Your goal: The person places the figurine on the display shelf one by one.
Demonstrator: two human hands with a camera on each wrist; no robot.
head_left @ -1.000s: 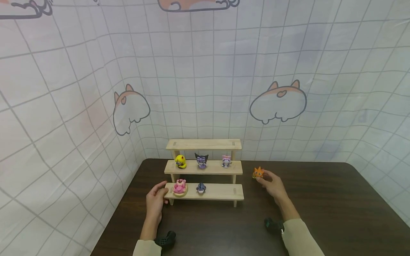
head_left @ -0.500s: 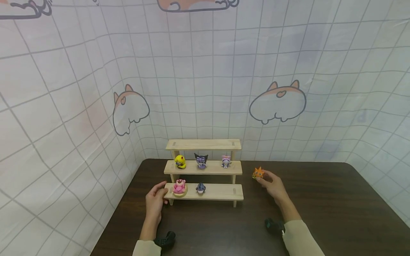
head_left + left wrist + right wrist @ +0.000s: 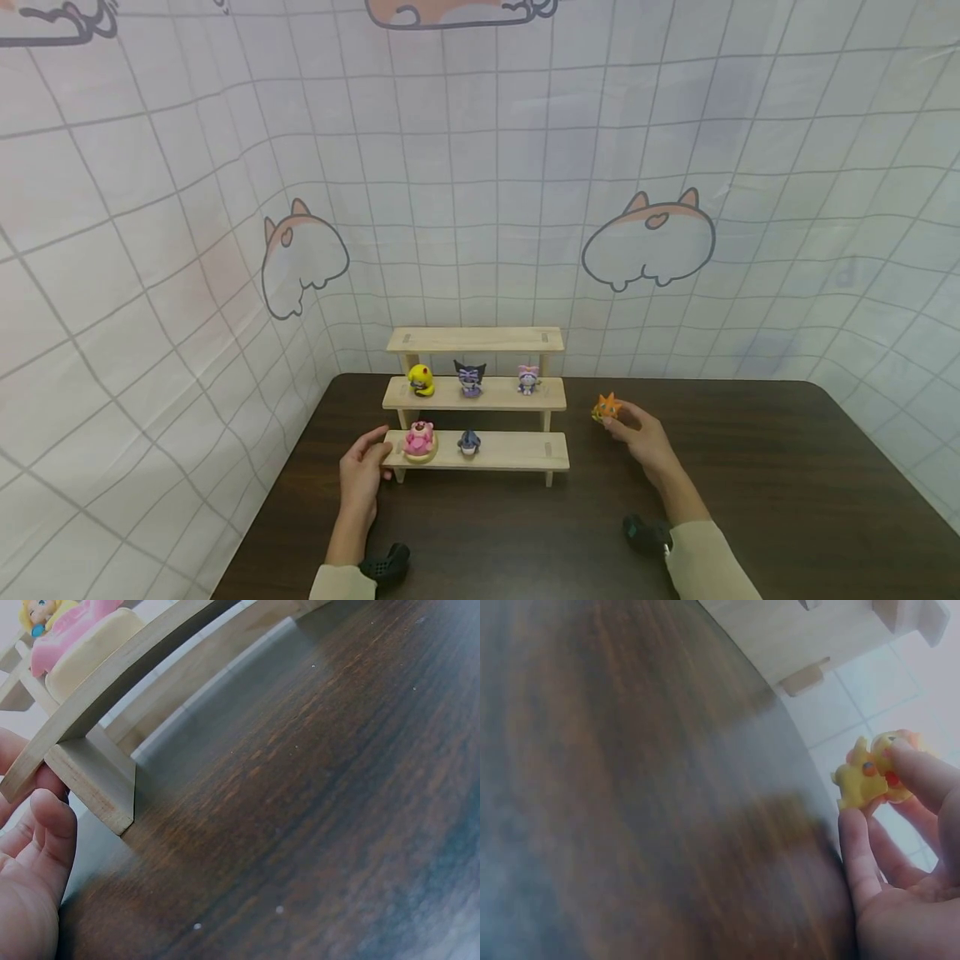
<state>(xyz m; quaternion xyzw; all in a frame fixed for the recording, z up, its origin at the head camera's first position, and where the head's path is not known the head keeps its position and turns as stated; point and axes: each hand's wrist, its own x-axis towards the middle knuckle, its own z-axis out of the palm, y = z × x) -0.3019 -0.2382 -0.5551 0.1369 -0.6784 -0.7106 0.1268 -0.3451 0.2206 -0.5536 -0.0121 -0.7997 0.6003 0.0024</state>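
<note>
A three-step wooden display shelf (image 3: pixel 517 452) stands on the dark table. My left hand (image 3: pixel 362 475) grips the left end of its lowest step; in the left wrist view, fingers (image 3: pixel 51 780) wrap round the plank's end. Off the shelf's right side, my right hand (image 3: pixel 643 442) pinches a small orange and yellow figurine (image 3: pixel 606 407), whose yellow body (image 3: pixel 859 780) shows between thumb and fingertips in the right wrist view. A pink bear figurine (image 3: pixel 419 440) and a blue-grey figurine (image 3: pixel 469 442) sit on the lowest step.
On the middle step stand a yellow figurine (image 3: pixel 422 380), a black and purple figurine (image 3: pixel 470 379) and a pink and lilac figurine (image 3: pixel 528 380). The top step (image 3: pixel 475 339) is bare wood. A white grid-patterned curtain (image 3: pixel 480 208) hangs behind the table (image 3: pixel 517 542).
</note>
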